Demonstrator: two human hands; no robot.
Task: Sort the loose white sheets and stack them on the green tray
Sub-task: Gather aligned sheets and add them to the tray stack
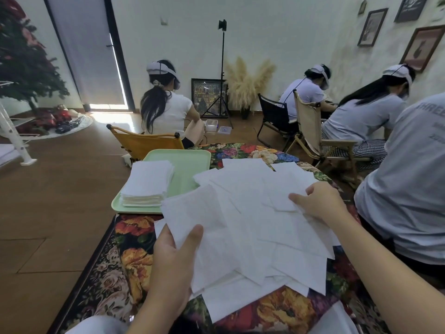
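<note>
- Loose white sheets [252, 225] sprawl across the floral table [284, 307]; stack [147, 184] sits on green tray [190, 165] at its far-left corner
- Left hand [173, 256] pinches one sheet's near edge; right hand [317, 201] grips another
- Likely light, limp, slippery: take by edges

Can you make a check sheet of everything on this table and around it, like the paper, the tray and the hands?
Surface: table under a flowered cloth.
Job's things: loose sheets spread in an overlapping pile; neat stack on the left side of the green tray.
Clutter: nothing seen on the table besides the sheets and tray.
Hands: left hand pinches a sheet at the pile's near left; right hand grips sheets at the pile's right.
Cables: thin cords hang from the headsets of people seated behind.
Surroundings: four other people sit nearby on folding chairs; light stand, dried grass, framed pictures, wooden floor.
</note>
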